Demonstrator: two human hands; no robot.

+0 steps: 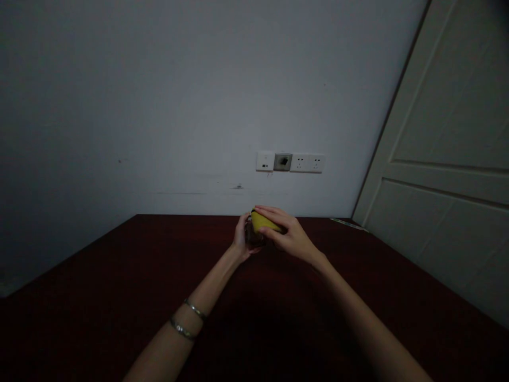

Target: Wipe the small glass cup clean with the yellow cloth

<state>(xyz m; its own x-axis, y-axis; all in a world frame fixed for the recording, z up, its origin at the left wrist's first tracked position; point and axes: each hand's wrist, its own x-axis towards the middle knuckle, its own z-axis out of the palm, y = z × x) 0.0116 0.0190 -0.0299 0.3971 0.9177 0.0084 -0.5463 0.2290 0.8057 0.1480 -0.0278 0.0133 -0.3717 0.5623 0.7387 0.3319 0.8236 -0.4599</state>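
My left hand (pixel 240 243) is wrapped round a small, dark, see-through container (pixel 252 236) that looks like a glass or jar; its exact kind is hard to make out in the dim light. My right hand (pixel 293 234) grips a yellow cloth or sponge (pixel 262 220) between thumb and fingers. The yellow piece rests against the upper right side of the container and hides part of it. Both hands are held close together above the dark red table (pixel 178 276).
A pale wall (pixel 178 106) stands behind the table, with a row of wall sockets (pixel 307 163) just beyond my hands. On the right is a light panelled door (pixel 445 159). A thin flat strip (pixel 348 224) lies by the far right table edge.
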